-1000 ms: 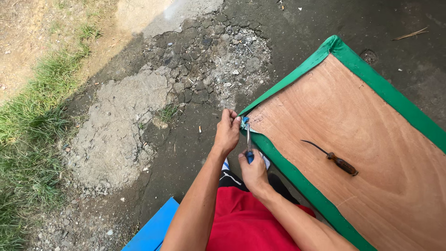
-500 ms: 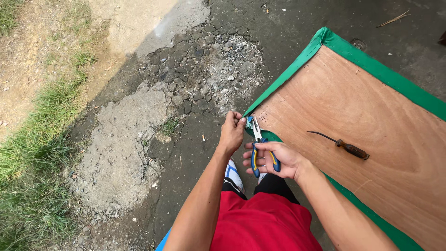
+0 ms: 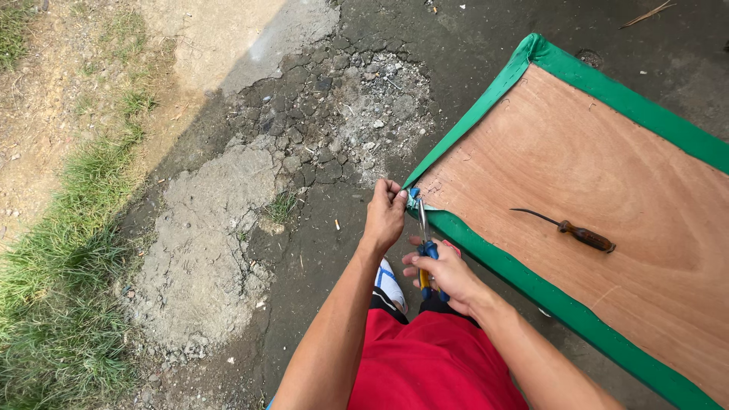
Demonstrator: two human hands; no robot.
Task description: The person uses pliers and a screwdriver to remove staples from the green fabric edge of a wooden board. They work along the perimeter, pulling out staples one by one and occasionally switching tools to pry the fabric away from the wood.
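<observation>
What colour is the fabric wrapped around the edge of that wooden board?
Green fabric edging, clearest in the head view.

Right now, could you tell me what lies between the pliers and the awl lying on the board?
In the head view, only bare plywood board and its green fabric edging lie between the pliers and the awl.

arms: bare, no sleeves | shorts (image 3: pixel 433 364): red, black trim | shoe (image 3: pixel 389 282): white, blue

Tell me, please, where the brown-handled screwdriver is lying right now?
The brown-handled screwdriver lies on the bare plywood board, right of both hands, untouched.
</observation>
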